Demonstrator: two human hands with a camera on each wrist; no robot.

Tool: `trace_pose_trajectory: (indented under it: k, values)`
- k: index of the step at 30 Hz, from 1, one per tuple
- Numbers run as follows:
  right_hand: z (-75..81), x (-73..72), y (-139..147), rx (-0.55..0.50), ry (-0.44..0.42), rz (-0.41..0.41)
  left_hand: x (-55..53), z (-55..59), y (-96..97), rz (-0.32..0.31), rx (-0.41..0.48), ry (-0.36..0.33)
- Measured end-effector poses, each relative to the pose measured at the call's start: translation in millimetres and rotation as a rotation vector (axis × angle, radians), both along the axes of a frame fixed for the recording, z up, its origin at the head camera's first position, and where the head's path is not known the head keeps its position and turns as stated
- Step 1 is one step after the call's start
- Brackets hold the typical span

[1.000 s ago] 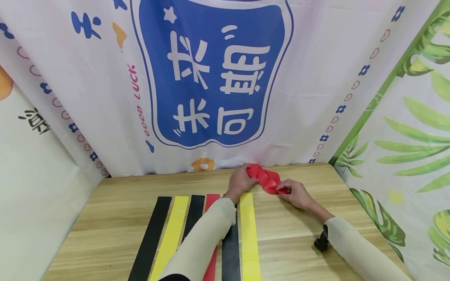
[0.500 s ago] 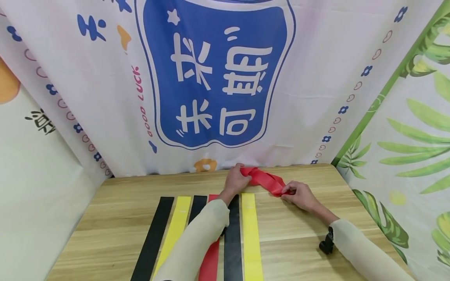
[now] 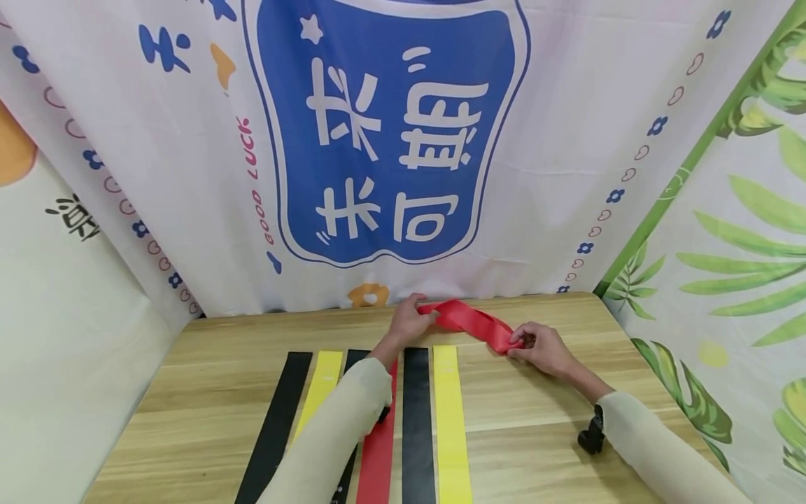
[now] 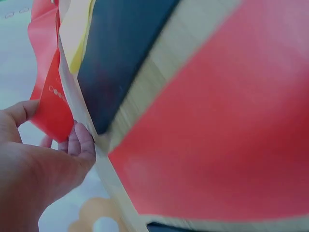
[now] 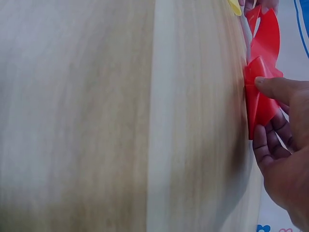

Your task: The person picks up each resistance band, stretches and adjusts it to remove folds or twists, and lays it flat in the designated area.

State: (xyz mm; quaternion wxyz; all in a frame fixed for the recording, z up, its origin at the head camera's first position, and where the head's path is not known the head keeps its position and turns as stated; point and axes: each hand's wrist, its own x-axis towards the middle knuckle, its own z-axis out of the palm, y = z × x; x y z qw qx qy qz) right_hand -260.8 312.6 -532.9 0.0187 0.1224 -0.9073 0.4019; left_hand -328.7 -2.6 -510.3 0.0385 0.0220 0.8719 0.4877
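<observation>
A red resistance band (image 3: 467, 319), crumpled and twisted, stretches between both hands near the table's back edge. My left hand (image 3: 408, 325) holds its left end; in the left wrist view, the thumb lies on one side of the band (image 4: 54, 101) and the fingers behind it. My right hand (image 3: 545, 348) pinches the right end, with thumb and fingers around the red material (image 5: 264, 108) in the right wrist view. Flat on the table below lie a yellow band (image 3: 450, 420), a dark band (image 3: 418, 420) and another red band (image 3: 378, 455), partly under the left sleeve.
More flat strips lie to the left, including a black band (image 3: 277, 420) and a yellow band (image 3: 322, 378). The wooden table (image 3: 535, 434) ends against a printed curtain (image 3: 548, 210). A leaf-patterned cloth (image 3: 743, 294) hangs at the right.
My left hand has moved left with its end of the red band, and my right hand slightly right. The band is drawn out longer and straighter between them.
</observation>
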Motion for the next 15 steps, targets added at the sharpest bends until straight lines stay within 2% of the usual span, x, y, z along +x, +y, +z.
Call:
trace_pose_trajectory:
  k: [7,15]
  values:
    - [0.3,1.3,0,0.012,0.038,-0.011,1.1,-1.1,-18.8,-0.040,0.057,-0.004]
    - [-1.0,1.4,1,-0.026,0.036,-0.038,3.6,0.9,-35.0,-0.123,0.127,0.015]
